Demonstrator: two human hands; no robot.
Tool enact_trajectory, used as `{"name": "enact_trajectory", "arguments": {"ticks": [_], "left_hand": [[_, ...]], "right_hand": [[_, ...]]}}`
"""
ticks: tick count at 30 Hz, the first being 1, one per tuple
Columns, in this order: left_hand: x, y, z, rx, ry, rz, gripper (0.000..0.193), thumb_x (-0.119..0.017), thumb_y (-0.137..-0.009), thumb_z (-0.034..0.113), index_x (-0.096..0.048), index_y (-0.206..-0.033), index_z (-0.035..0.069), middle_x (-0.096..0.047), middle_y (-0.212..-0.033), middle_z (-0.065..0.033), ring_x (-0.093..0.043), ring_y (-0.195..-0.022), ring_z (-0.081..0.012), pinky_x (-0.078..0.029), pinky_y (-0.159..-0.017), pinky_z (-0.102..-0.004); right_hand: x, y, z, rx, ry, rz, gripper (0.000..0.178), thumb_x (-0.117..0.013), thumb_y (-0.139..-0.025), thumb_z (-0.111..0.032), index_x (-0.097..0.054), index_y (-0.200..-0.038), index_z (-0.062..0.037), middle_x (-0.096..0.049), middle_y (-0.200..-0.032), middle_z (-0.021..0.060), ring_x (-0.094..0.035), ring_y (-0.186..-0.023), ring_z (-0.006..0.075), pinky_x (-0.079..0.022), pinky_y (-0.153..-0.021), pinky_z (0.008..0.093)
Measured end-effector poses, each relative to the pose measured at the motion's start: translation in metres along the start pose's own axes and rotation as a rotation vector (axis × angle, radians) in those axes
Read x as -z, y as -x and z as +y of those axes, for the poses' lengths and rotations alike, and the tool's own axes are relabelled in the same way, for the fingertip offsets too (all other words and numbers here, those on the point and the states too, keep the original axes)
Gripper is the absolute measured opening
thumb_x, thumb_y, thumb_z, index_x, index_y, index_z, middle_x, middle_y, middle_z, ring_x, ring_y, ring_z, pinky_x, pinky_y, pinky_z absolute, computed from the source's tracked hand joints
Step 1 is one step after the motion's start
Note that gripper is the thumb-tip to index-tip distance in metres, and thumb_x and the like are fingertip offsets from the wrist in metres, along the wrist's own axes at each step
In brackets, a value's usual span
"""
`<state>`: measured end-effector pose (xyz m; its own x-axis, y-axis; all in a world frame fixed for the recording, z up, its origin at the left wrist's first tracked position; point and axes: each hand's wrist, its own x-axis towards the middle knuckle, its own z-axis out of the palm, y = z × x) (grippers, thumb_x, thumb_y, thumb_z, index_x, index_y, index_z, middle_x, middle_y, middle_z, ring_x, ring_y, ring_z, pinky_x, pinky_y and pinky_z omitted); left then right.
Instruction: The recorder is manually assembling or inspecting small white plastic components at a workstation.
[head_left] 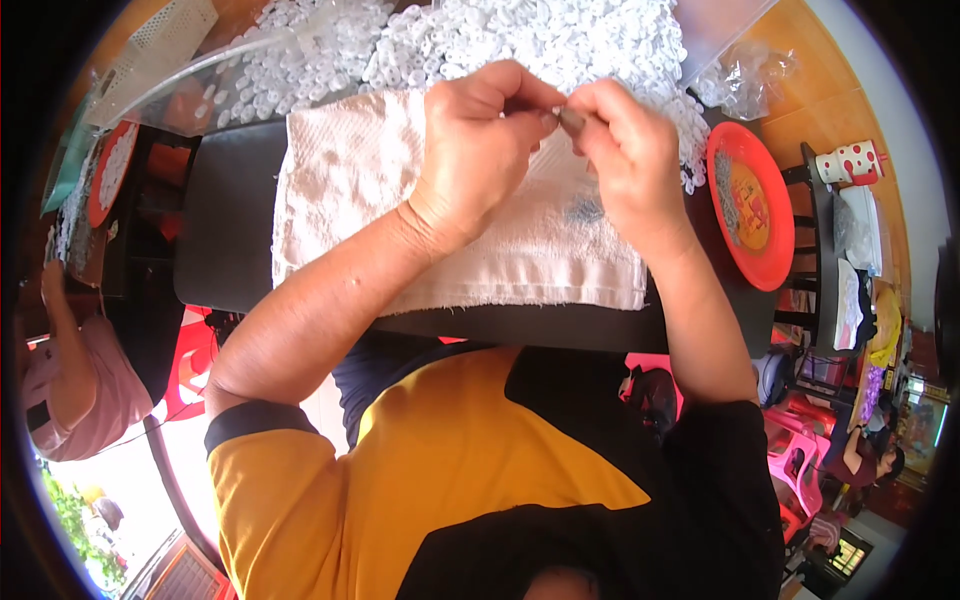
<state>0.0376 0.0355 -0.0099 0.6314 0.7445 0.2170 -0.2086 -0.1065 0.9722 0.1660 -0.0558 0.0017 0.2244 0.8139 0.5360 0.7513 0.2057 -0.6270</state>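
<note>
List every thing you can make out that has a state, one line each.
Left hand: pinched, fingertips meeting the other hand's
Right hand: pinched; anything between the fingers too small to tell
Pale towel: spread out, slightly rumpled
Dark table: partly covered
White pieces: loosely heaped
Red plate: partly filled, small grey pieces along one side
Clear plastic bag: crumpled

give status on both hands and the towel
Left hand, right hand: fingertips together above towel. Anything pinched: hard to make out. White pieces heaped beyond.
</note>
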Motion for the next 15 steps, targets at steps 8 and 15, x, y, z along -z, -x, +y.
{"name": "enact_trajectory", "arguments": {"ticks": [8,15], "left_hand": [[0.003,-0.003,0.004,0.087,0.138,-0.04,0.01,-0.062,-0.084,-0.005,-0.067,-0.093,-0.003,-0.065,-0.077,-0.0059,-0.055,-0.058,-0.0091,-0.045,-0.052,-0.0214],[0.006,-0.011,0.003,0.227,0.218,-0.074,0.012,-0.064,-0.086,0.001,-0.066,-0.096,-0.005,-0.066,-0.077,-0.008,-0.058,-0.057,-0.0118,-0.046,-0.052,-0.0237]], "right_hand": [[0.005,0.001,-0.007,-0.362,-0.365,-0.031,0.011,-0.056,-0.094,-0.013,-0.061,-0.089,-0.004,-0.055,-0.069,-0.0021,-0.049,-0.063,0.0051,-0.037,-0.054,0.0198],[0.007,0.008,0.005,-0.347,-0.324,-0.019,0.013,-0.057,-0.094,-0.015,-0.061,-0.089,-0.0038,-0.055,-0.069,-0.0021,-0.049,-0.062,0.0046,-0.037,-0.054,0.0199]]}}
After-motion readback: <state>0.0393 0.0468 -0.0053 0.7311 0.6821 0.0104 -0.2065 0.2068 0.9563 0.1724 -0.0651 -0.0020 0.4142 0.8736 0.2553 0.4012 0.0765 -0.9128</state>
